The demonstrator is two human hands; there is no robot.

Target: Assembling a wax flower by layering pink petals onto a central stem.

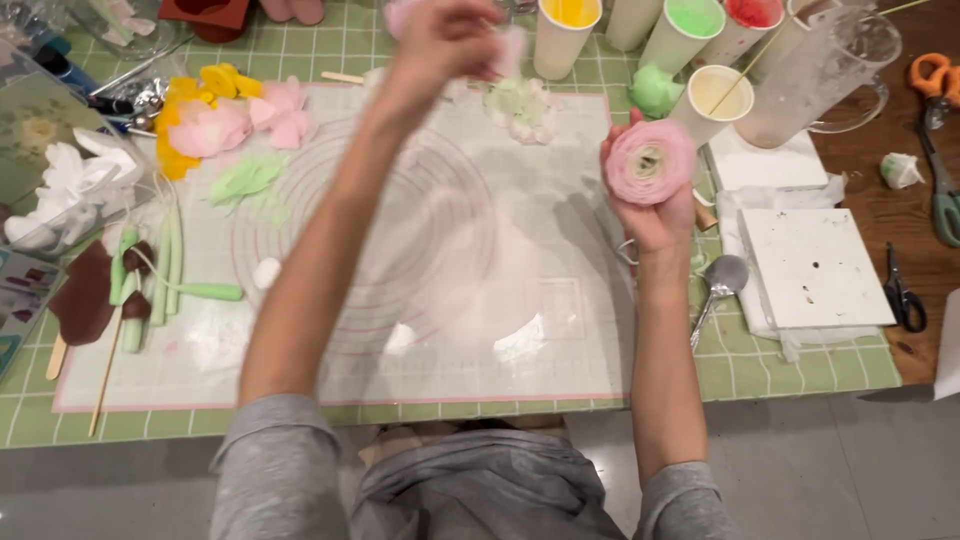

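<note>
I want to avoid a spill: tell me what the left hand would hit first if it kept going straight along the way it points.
Probably the cup of yellow colour, just beyond the left hand at the table's far edge. Motion blur and unclear height make this uncertain; it could pass above.

Bright, even overhead light; left hand (440,40) motion-blurred.

Home craft table: silicone mat (560,330), scissors (938,140), dye cups (690,30).

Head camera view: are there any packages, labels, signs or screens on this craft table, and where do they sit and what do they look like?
No screens or signs show.
Printed card: far left edge, flat, green with a pale flower picture.
Printed sheet: lower left edge, flat, pale with small coloured patches, partly cut off.
Paper cups: top right, tall, white, unlabelled, holding yellow, green and red colour.
</note>
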